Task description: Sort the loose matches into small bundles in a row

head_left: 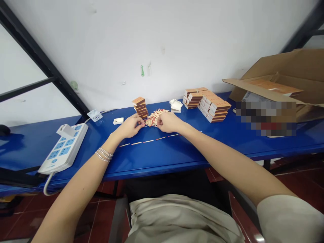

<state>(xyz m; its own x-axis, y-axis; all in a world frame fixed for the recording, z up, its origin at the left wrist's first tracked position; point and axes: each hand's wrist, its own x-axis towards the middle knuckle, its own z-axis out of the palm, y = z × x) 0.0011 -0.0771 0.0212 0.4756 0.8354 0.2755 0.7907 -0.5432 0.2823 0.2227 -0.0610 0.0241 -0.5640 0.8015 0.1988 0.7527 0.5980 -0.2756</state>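
A loose pile of red-tipped wooden matches [154, 118] lies on the blue table [162, 158], between my two hands. My left hand [130, 126] is bunched at the pile's left edge, and my right hand [168, 122] rests at its right edge. Their fingertips hide whatever they may pinch. A short row of single matches [149, 140] lies end to end just in front of my hands. Behind my left hand rises a tilted stack of orange-and-white matchboxes [140, 107].
Larger matchbox stacks [207, 104] and white pieces [176, 105] stand along the wall. A small white box [118, 120] lies left of the hands. A white-and-blue power strip [63, 146] sits at the left, and an open cardboard carton [278, 77] sits at the right.
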